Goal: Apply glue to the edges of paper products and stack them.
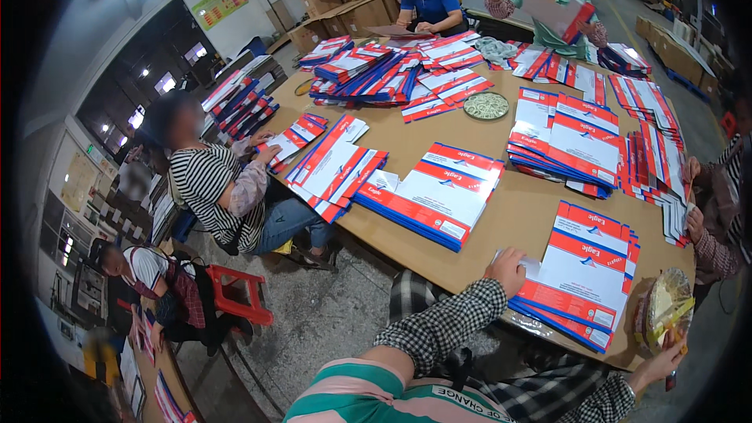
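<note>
At the near edge of the table (pixel 540 204), the near stack (pixel 583 274) of red, white and blue cartons lies flat, its sheets unevenly fanned; clock positions below are taken from it. Left hand (pixel 507 270), at nine o'clock: fingers bent and touching the stack's edge; whether a sheet is gripped cannot be told. Right hand (pixel 662 364), between four and five o'clock: fingers bent at the side of a round container (pixel 644 315); whether anything is grasped cannot be told. The container, with a yellow strip (pixel 675 317) across it, stands between the stack and the right hand, partly blocking that side.

Surroundings noted: second stack (pixel 439 196) at ten o'clock, tall stack (pixel 576 137) at twelve, both flat and near. Green dish (pixel 486 106) at eleven, beyond the second stack. Overlapping row (pixel 654 160) of cartons at one, with a co-worker's hands (pixel 694 223) touching its edge at two. Heaped pile (pixel 364 74) between ten and eleven, at the far side. Red stool (pixel 239 295) on the floor at nine, well apart.
</note>
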Demonstrator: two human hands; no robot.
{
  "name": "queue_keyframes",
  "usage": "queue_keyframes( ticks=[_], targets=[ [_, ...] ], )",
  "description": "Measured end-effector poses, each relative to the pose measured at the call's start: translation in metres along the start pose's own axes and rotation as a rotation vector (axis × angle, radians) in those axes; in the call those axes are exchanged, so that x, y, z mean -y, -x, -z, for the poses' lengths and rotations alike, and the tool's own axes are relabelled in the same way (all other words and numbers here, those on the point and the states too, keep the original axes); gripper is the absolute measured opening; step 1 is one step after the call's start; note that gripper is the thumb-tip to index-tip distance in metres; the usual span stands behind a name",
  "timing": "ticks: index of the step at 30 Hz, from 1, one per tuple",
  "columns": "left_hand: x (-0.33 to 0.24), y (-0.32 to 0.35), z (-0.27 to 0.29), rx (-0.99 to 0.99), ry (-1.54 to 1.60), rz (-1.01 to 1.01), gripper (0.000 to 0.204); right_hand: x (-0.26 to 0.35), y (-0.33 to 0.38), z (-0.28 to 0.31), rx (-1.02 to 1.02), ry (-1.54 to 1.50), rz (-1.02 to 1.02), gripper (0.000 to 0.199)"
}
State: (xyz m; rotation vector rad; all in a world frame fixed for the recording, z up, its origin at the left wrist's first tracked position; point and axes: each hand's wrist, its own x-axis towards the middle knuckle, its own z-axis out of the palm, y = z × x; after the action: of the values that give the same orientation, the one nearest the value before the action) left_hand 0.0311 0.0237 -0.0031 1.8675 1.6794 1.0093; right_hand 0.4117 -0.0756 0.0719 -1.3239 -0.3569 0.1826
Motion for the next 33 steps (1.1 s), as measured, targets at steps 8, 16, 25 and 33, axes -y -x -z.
queue_keyframes(
  ticks=[8,16,25,33],
  targets=[
    [0.001,-0.002,-0.006,-0.034,0.071,-0.025,0.025,-0.004,0.002,-0.005,-0.069,0.021,0.039,0.033],
    [0.001,-0.001,-0.006,-0.022,0.033,-0.035,0.026,0.01,0.014,-0.006,0.145,-0.003,0.038,0.032],
    [0.005,0.0,-0.011,-0.126,0.014,-0.017,0.023,0.004,0.017,0.007,0.202,0.337,0.27,0.029],
    [0.008,0.0,-0.013,-0.125,0.076,-0.059,0.025,0.002,0.018,0.012,0.228,0.675,0.562,0.03]
  ],
)
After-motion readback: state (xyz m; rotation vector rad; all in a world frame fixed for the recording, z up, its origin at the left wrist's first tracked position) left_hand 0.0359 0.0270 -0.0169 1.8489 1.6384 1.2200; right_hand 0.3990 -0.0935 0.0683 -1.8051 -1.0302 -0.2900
